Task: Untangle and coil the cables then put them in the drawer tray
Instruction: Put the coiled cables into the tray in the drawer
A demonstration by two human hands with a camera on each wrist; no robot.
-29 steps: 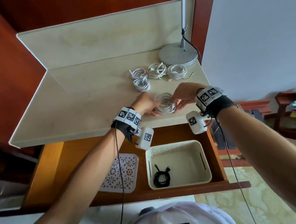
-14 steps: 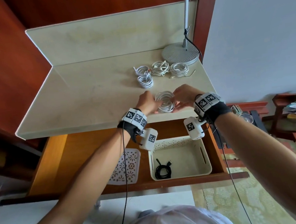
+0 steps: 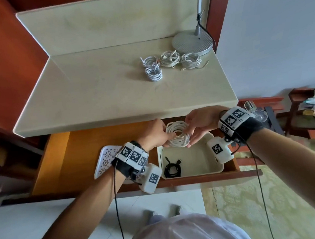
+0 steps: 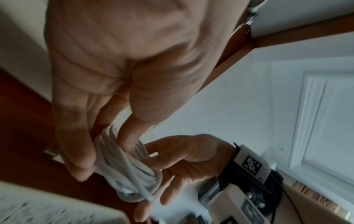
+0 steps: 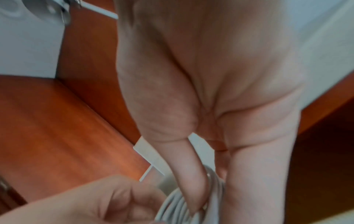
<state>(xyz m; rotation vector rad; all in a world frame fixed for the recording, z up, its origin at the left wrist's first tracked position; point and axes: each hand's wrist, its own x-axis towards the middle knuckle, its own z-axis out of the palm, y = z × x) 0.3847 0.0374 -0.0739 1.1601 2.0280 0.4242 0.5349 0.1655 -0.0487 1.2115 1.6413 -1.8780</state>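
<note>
A coiled white cable (image 3: 177, 134) hangs between both hands, just above the far end of the cream drawer tray (image 3: 206, 169). My left hand (image 3: 159, 136) pinches the coil's left side between thumb and fingers (image 4: 80, 157). On the coil's right side my right hand (image 3: 192, 129) grips it, thumb (image 5: 191, 186) pressed on the strands. The tray holds a coiled black cable (image 3: 172, 169). Several more white coils (image 3: 170, 62) lie at the back right of the cream countertop (image 3: 95, 94).
The tray sits at the right of an open wooden drawer (image 3: 60, 164), beside a white perforated lid (image 3: 106, 161). A grey lamp base (image 3: 192, 42) stands behind the coils. A cluttered wooden stand (image 3: 307, 115) is off to the right.
Both hands lifted the white coil off the countertop's front edge and brought it toward me, over the drawer tray. The head view tipped down.
</note>
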